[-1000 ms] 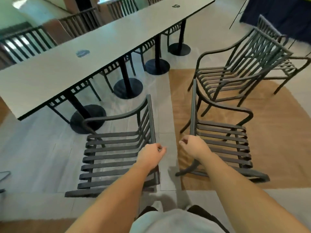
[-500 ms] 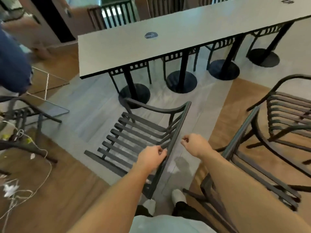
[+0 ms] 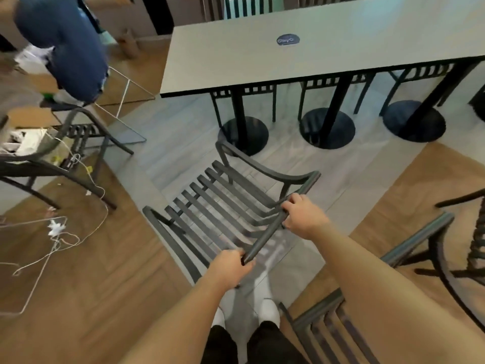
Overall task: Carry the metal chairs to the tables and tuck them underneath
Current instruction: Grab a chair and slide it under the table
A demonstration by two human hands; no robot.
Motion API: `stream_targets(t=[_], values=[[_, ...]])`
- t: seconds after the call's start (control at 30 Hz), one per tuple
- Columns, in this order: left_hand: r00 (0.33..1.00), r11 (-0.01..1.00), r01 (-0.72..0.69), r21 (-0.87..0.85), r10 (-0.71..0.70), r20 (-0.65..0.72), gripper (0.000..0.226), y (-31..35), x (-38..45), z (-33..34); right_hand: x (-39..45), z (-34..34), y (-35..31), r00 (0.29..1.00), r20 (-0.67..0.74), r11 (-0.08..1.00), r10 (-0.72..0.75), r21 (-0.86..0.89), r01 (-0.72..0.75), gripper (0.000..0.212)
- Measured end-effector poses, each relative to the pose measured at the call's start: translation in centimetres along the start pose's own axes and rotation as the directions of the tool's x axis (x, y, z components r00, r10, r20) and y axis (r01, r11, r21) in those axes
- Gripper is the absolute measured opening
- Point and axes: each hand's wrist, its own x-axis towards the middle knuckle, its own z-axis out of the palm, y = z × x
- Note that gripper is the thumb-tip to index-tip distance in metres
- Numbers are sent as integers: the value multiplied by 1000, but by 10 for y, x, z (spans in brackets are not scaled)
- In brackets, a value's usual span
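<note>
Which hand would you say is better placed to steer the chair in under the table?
Probably the right hand: it grips the chair top rail nearer the table; the left hand holds the near end.

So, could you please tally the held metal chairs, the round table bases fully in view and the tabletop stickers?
Metal chair, held by left hand and right hand: 1
Round black table bases: 3
Round tabletop sticker: 1
Total: 5

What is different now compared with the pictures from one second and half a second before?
The right hand, closed on nothing before, now holds the top rail of the chair beside the left hand. The chair has turned its seat toward the table. The left hand's grip on the rail stayed.
</note>
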Motion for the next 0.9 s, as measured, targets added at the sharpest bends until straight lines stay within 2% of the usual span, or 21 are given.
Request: stream_targets(t=[0.07,0.17,0.33,0.5,0.67,0.8,0.9], values=[[1000,1000,0,-7,0,5,27,-1,4,6,13,5,5,998,36,996,-53,-73,56,49],[1000,1000,25,-2,-25,5,22,-6,11,16,26,16,11,990,15,974,-138,-177,139,44],[997,998,69,11,-69,16,44,-16,23,34,45,24,17,970,17,905,-241,-357,231,35],[991,992,130,0,-130,41,56,-21,32,45,59,25,9,977,66,863,-201,-459,209,30],[976,981,192,-23,-188,105,47,-22,36,48,63,30,-3,992,78,812,-101,-569,127,29],[978,987,162,-14,-159,134,26,-23,35,44,61,35,-8,997,42,797,-71,-599,82,35],[979,989,143,36,-146,144,23,-23,31,41,58,36,-13,997,72,774,-40,-628,76,32]])
